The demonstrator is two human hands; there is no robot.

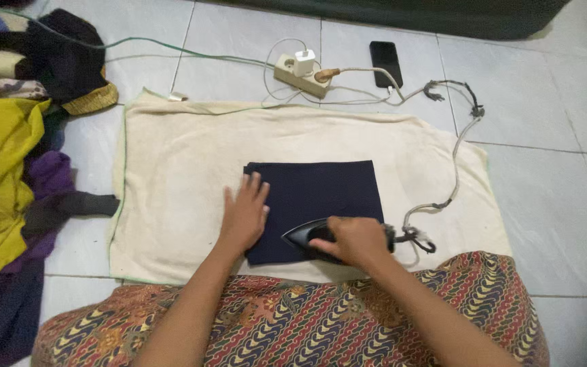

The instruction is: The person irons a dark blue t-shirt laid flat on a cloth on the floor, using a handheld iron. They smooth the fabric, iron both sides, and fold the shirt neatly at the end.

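A folded dark navy cloth (pixel 321 197) lies on a cream towel (pixel 171 183) spread on the tiled floor. It is pinned flat by the left hand (pixel 244 216), fingers spread. A black iron (pixel 307 234), probably heavy and hot, is gripped by its handle in the right hand (pixel 354 239); the soft cloth would crease easily.

matt navy cloth (pixel 321 197), cream towelling (pixel 171 177), glossy tiles (pixel 552 136)

- Soft, even indoor light; pale floor tiles (pixel 545 170) look bright, without harsh glare.
- Shadows faint and short.
- Slight softness overall; wide-angle bending near the edges.
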